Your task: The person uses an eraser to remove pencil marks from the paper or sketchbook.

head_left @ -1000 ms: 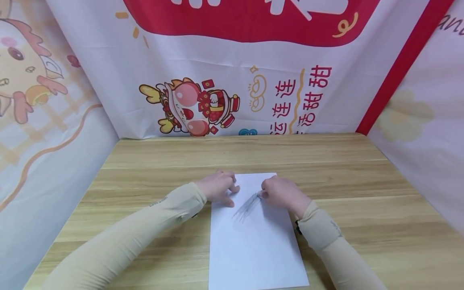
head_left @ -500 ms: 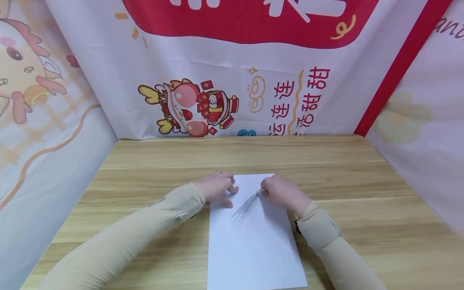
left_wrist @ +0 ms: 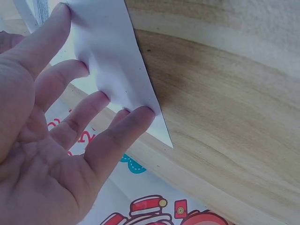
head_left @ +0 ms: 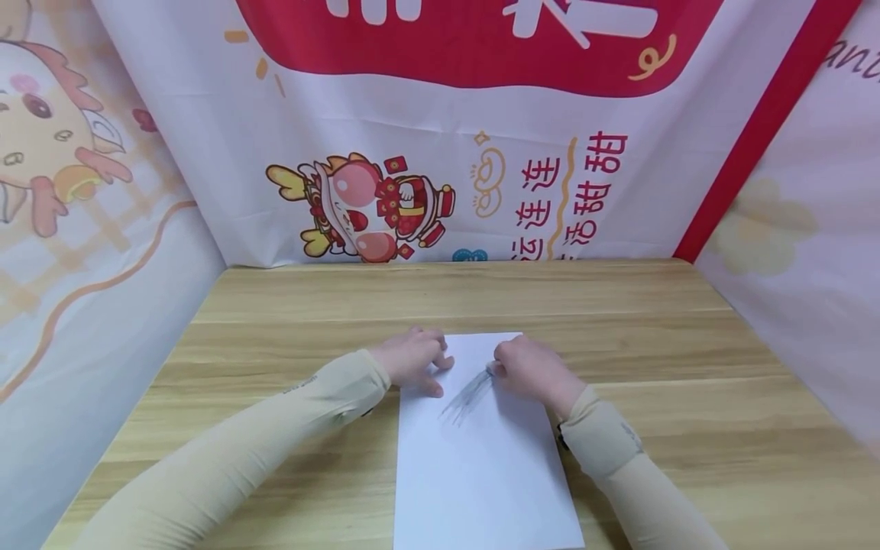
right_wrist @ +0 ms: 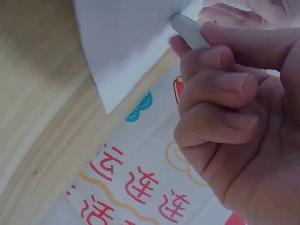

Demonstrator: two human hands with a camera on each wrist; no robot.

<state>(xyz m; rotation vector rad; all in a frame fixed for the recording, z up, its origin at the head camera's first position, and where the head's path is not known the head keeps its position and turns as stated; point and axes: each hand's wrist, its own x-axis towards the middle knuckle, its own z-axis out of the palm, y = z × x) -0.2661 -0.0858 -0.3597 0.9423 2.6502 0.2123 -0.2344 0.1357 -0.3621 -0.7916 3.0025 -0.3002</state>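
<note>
A white sheet of paper (head_left: 484, 481) lies on the wooden table, long side toward me. Grey shaded strokes (head_left: 467, 399) fan down and left on its upper half. Spread fingers of my left hand (head_left: 412, 359) press the paper's upper left part with their tips; in the left wrist view the fingertips (left_wrist: 140, 115) touch it near the edge. My right hand (head_left: 538, 373) pinches a short, pale blending stump (right_wrist: 190, 32) between thumb and index finger, the other fingers curled. Its tapered, darkened tip touches the paper at the top of the strokes. Much of the stump is hidden inside the hand.
The wood-grain table (head_left: 687, 397) extends to both sides of the paper. A white and red printed cloth (head_left: 426, 107) hangs along the back edge, with more printed cloth (head_left: 89, 252) at left and right.
The whole view shifts slightly with the head. Both hands stay at about the same places on the paper, and the grey strokes look much the same.
</note>
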